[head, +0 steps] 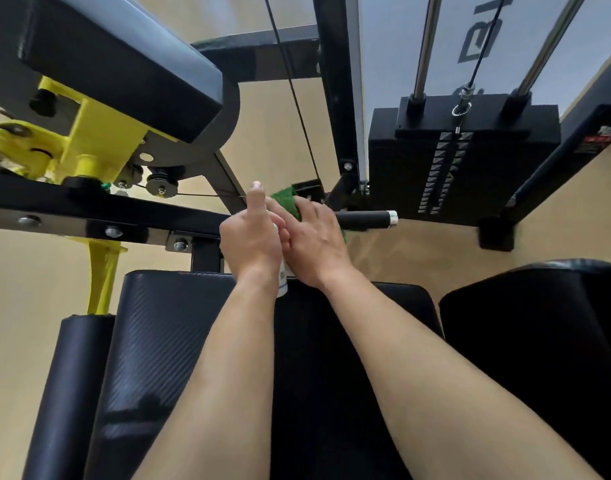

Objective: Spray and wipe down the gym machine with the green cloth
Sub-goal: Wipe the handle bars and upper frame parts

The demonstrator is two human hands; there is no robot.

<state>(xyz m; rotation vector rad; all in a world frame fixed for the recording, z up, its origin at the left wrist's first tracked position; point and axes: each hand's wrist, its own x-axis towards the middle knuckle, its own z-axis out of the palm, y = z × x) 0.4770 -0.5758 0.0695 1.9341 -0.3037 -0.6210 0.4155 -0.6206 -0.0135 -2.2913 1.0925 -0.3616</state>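
Note:
My left hand (250, 237) grips a small white spray bottle (282, 284), thumb raised; only the bottle's lower end shows below the wrist. Right beside it, my right hand (314, 237) holds the green cloth (286, 199) wrapped over the black handle bar (366, 219) of the gym machine, whose chrome-capped end sticks out to the right. The cloth is mostly hidden under my fingers. Both hands touch each other above the black seat pad (165, 327).
A black frame beam (89, 209) runs left from the handle, with yellow brackets (89, 140) and a grey-black pad (117, 64) above it. The weight stack (460, 157) with chrome guide rods stands at the right. A second black pad (539, 323) sits at the lower right, a roller pad (68, 393) at the lower left.

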